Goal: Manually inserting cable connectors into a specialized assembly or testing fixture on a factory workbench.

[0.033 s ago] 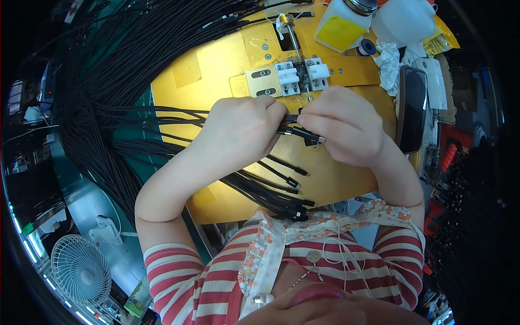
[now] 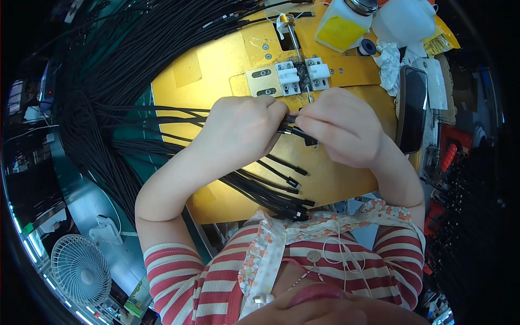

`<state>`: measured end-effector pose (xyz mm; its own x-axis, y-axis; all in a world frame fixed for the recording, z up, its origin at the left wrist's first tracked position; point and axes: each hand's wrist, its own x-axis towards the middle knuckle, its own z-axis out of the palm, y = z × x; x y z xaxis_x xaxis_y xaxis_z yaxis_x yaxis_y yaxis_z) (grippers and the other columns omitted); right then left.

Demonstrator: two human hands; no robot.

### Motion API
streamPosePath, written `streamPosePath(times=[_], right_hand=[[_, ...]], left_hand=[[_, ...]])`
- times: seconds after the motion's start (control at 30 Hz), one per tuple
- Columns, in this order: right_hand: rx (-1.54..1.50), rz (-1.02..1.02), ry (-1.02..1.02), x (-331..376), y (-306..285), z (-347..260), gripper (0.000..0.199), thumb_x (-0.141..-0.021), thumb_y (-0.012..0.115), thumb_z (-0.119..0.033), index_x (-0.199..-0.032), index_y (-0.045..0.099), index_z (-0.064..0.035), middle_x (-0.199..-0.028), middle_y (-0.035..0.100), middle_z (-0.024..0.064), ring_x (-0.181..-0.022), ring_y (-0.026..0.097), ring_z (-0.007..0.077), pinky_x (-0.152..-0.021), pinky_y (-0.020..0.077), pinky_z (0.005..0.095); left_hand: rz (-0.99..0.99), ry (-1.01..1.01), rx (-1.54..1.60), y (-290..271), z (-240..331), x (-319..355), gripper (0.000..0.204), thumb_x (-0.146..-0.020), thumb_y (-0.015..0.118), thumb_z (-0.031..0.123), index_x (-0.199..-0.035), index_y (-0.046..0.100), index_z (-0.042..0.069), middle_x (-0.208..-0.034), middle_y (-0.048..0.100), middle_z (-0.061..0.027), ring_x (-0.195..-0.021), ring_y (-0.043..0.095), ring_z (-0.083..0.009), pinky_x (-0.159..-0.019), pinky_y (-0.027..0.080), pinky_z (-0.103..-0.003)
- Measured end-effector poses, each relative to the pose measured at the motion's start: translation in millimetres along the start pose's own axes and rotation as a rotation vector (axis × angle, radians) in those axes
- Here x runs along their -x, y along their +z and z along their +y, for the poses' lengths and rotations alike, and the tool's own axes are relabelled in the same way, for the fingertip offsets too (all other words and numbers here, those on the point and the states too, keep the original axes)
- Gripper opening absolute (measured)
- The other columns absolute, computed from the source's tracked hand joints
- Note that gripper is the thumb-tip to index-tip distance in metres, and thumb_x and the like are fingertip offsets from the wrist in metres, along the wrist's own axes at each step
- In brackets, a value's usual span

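My left hand (image 2: 242, 123) is closed around black cables near the middle of the gold work plate (image 2: 341, 179). A dark cable connector (image 2: 291, 119) bridges the small gap to my right hand (image 2: 342, 125), whose thumb and fingers pinch its far end. Just below, a second black cable end (image 2: 302, 134) sticks out from my left hand and passes under my right fingers. My fingers hide most of both connectors. Several loose cable ends (image 2: 292, 208) lie on the plate in front of me. Behind my hands stands a metal fixture with white blocks (image 2: 288, 78).
A large bundle of black cables (image 2: 86, 124) covers the left side. At the back right are a jar with a yellow label (image 2: 346, 24), a white bottle (image 2: 403, 21), crumpled tissue (image 2: 389, 67) and a phone (image 2: 411, 108). A white fan (image 2: 81, 271) stands lower left.
My right hand has shifted slightly left, and its fingers now cover the tip of the lower cable end. My left hand has hardly moved.
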<state>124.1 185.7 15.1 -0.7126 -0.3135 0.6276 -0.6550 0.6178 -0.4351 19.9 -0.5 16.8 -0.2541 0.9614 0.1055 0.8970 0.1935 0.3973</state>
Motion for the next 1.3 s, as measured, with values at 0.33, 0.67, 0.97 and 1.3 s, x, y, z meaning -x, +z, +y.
streamPosePath(times=[0.33,0.67,0.97,1.3], right_hand=[[-0.102,0.097,0.375,5,-12,33,0.013,-0.075,0.066,0.007,-0.087,0.066,0.0025,-0.085,0.063,0.0109,-0.072,0.060,0.0220,-0.064,0.0483,0.0294],[-0.061,0.061,0.674,15,3,48,0.009,-0.079,0.071,-0.005,-0.085,0.068,0.0005,-0.085,0.057,0.0059,-0.068,0.058,0.0169,-0.061,0.0461,0.0274],[0.276,-0.137,0.333,12,-6,43,0.011,-0.078,0.064,-0.004,-0.088,0.066,0.0005,-0.083,0.054,0.0079,-0.080,0.058,0.0251,-0.072,0.0472,0.0352],[0.029,-0.138,0.379,5,-9,22,0.014,-0.080,0.068,-0.009,-0.090,0.065,-0.0010,-0.078,0.059,0.0077,-0.071,0.059,0.0241,-0.066,0.0463,0.0359]], left_hand=[[0.189,0.035,0.008,-6,-10,-11,0.057,-0.066,0.067,-0.004,-0.121,0.062,0.010,-0.083,0.059,-0.0058,-0.069,0.060,-0.0245,-0.061,0.051,-0.034],[0.147,0.072,-0.081,24,-37,-13,0.061,-0.067,0.064,-0.008,-0.124,0.062,0.014,-0.092,0.058,-0.0055,-0.076,0.061,-0.0206,-0.067,0.053,-0.031],[0.139,0.069,-0.096,26,-37,-13,0.060,-0.067,0.067,-0.006,-0.123,0.063,0.014,-0.093,0.057,-0.0048,-0.077,0.061,-0.0206,-0.067,0.053,-0.031],[0.127,0.032,0.022,25,-37,-14,0.058,-0.067,0.066,-0.006,-0.122,0.063,0.013,-0.094,0.056,-0.0054,-0.077,0.061,-0.0223,-0.068,0.053,-0.032]])
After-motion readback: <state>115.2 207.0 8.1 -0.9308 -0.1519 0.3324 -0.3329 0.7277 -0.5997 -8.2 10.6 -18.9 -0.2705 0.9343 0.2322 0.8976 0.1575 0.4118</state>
